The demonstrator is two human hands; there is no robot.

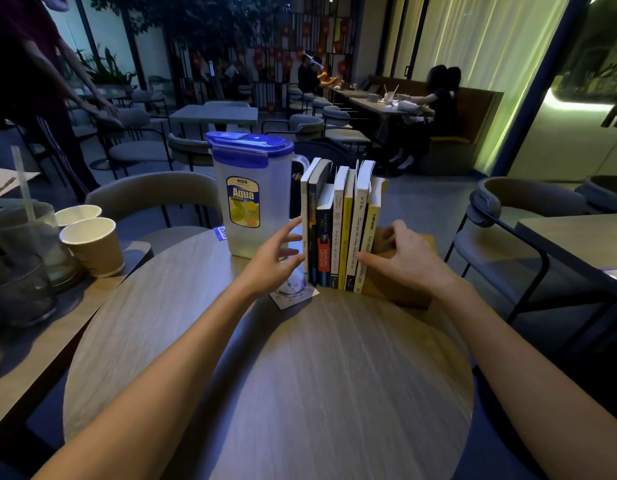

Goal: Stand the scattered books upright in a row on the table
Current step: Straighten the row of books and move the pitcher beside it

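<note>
Several books [338,233] stand upright in a row, spines toward me, near the far side of the round wooden table [265,375]. My left hand [275,259] is at the row's left end with its fingers spread, fingertips touching the white outermost book. My right hand [400,259] is at the row's right end, thumb against the yellow end book, fingers curled over a wooden block [404,296] beside it. Neither hand grips a book.
A clear jug with a blue lid [249,195] stands just left of the row. A paper coaster [293,294] lies under my left wrist. Two paper cups [92,244] and glasses sit on the neighbouring table at left. Chairs ring the table; people sit behind.
</note>
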